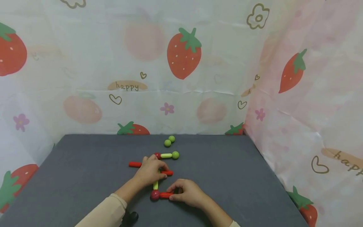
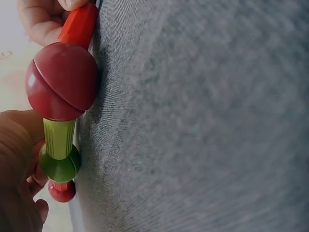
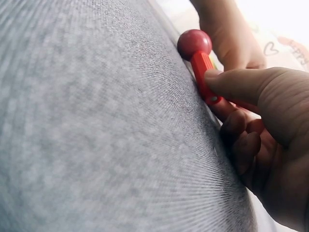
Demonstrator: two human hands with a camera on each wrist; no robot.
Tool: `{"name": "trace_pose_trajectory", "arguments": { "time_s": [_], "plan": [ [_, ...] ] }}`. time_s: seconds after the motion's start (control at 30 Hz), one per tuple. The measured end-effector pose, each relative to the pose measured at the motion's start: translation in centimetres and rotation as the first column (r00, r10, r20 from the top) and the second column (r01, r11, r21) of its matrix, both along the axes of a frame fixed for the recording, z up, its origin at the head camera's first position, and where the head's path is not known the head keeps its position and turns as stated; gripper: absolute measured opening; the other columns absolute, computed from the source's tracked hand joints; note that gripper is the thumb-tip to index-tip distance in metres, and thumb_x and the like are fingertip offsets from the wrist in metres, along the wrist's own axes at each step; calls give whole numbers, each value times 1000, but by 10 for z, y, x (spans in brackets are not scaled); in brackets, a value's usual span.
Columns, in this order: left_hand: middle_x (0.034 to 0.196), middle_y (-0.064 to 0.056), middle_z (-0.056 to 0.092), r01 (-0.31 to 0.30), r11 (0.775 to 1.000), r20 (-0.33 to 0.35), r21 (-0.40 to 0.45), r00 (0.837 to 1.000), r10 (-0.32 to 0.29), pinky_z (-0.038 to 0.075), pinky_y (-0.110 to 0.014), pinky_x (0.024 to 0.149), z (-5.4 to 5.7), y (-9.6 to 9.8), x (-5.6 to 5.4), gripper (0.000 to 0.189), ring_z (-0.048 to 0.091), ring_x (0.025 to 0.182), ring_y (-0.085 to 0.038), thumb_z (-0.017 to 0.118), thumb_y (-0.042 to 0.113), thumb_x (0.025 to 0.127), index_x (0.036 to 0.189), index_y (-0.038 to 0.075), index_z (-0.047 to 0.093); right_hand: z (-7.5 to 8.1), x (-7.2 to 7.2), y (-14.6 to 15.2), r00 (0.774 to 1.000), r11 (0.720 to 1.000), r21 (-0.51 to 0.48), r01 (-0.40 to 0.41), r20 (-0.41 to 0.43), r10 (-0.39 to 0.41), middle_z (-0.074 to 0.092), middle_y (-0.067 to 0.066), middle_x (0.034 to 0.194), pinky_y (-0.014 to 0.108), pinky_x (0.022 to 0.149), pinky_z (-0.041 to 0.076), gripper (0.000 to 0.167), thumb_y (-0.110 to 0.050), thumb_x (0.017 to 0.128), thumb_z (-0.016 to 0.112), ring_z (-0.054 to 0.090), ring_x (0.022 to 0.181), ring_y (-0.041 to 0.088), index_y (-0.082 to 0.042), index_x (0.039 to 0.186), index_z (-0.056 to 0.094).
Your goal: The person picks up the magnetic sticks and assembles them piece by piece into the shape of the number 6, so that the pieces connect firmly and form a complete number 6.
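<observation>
My left hand (image 1: 150, 170) holds the middle of a ball-and-rod construction, its fingers around a green ball (image 2: 60, 163) that they mostly cover in the head view. From this ball a yellow-green rod (image 1: 155, 185) runs to a dark red ball (image 1: 155, 194) nearer me, and a short red rod (image 1: 168, 173) points right. Between thumb and index finger, my right hand (image 1: 188, 193) pinches another red rod (image 3: 203, 72), whose other end meets the dark red ball. A further red rod (image 1: 135, 164) sticks out left of my left hand.
Beyond my left hand, a yellow-green rod (image 1: 166, 155) links a red ball (image 1: 157, 155) and a light green ball (image 1: 175, 154). Two loose green balls (image 1: 167, 143) lie near the grey table's (image 1: 215, 157) back edge. A black rounded object (image 1: 134, 216) shows beside the left sleeve.
</observation>
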State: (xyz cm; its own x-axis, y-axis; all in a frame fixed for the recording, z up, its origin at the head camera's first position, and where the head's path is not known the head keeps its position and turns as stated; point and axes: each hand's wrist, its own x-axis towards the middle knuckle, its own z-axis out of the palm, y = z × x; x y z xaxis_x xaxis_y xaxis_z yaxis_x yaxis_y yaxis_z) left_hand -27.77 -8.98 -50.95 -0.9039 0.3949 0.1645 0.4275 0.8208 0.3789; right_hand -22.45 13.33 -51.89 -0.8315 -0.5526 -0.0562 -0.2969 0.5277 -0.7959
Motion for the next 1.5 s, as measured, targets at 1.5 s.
{"name": "trace_pose_trajectory", "arguments": {
  "time_s": [1.5],
  "plan": [
    [88,20,69,-75,979,63,187,996,64,28,-36,77,-1,-13,18,17,43,86,-10,86,28,84,100,30,81,115,-168,-19,997,999,-23,37,-68,-38,68,10,129,37,65,48,23,-22,101,67,59,80,39,-21,123,72]
  ]
}}
